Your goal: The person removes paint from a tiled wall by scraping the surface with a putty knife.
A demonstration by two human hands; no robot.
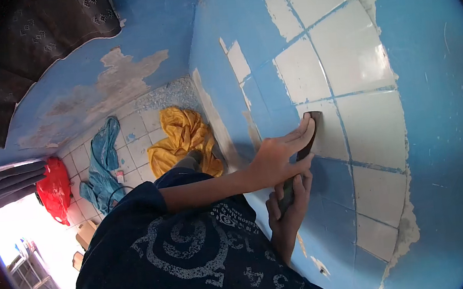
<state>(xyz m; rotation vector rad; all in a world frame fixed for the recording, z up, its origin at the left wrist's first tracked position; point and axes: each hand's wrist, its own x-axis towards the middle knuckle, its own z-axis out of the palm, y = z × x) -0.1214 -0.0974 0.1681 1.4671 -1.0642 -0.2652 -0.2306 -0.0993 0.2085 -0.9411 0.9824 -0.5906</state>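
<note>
A dark scraper (307,147) lies slantwise against the tiled wall, its tip at a partly bared white tile (328,135). My left hand (278,159) reaches across from the left, with its fingers closed along the blade and pressing near the tip. Below it, my right hand (297,195) is wrapped round the handle. Blue paint (327,185) covers the tiles beside and below the tool. White tiles (350,49) show above and to the right, with blue left in the joints. How firmly the edge meets the tile cannot be made out.
Yellow cloth (178,135) is heaped on the floor by the wall, near paint flakes (168,97). Further left lie a blue-green cloth (102,162) and a red bag (54,189). A dark curtain (43,45) hangs at upper left; a bright doorway (13,227) stands at far left.
</note>
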